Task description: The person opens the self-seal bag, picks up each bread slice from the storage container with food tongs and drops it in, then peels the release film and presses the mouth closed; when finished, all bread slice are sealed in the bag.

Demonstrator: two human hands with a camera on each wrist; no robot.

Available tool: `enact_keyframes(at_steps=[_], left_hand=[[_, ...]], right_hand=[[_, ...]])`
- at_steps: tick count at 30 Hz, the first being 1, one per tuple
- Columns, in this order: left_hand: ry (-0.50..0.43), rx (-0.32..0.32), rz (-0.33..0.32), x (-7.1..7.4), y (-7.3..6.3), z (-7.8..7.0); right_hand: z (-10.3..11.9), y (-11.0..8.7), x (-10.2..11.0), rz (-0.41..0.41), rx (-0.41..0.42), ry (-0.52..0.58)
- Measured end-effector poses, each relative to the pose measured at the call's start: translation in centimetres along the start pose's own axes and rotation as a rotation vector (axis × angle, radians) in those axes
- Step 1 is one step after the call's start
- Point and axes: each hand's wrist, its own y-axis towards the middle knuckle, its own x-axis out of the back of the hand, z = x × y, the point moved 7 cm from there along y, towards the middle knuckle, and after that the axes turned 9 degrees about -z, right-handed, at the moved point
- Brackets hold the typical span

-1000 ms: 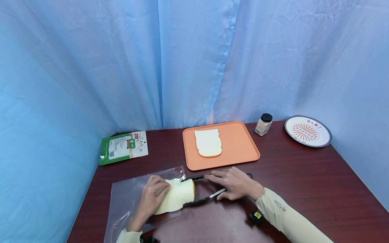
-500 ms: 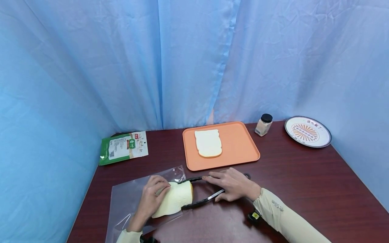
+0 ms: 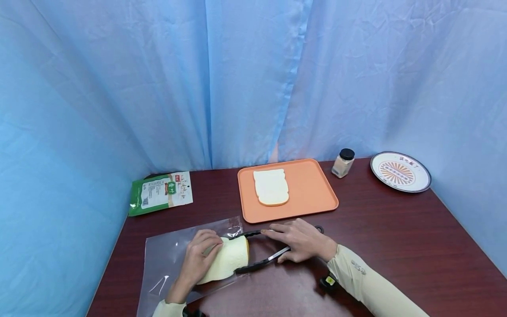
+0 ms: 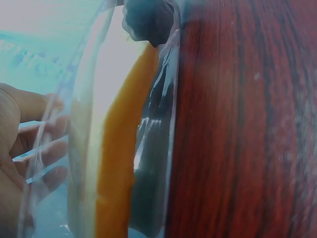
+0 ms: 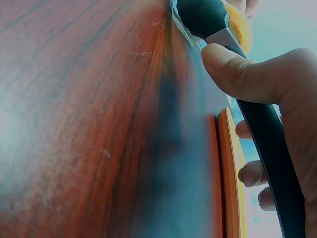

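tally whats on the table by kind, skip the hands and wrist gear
bread slices: 2
tongs: 1
clear bag: 1
orange tray: 1
lidded jar: 1
plate: 1
green packet: 1
total: 8

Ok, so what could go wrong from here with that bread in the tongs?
The bread slice could slip, since the tongs hold it only by opposite edges. It might also crease, as it looks bowed between them. And the clear plastic bag might snag: in the left wrist view it lies right by a tip of the tongs.
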Motion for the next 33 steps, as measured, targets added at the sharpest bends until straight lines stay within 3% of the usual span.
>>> enact_keyframes(at_steps=[9,14,21,33], left_hand=[[-0.04,-0.031,-0.021,-0.1,0.0,-0.2],[-0.042,-0.014,-0.009,-0.1,0.0,-0.1],[-0.048,0.059,0.031,-0.4,-0.2,0.3],[-0.043,0.056,0.032,-0.4,0.0,0.1]], right_hand=[[0.1,0.3,-0.3,0.003,0.005,0.009],[0.2,0.6,-0.5,0.01,-0.006,0.011],[0.3,1.0,-0.7,0.017,-0.016,0.026],[0.4,1.3,-1.0,0.031,-0.018,0.011]])
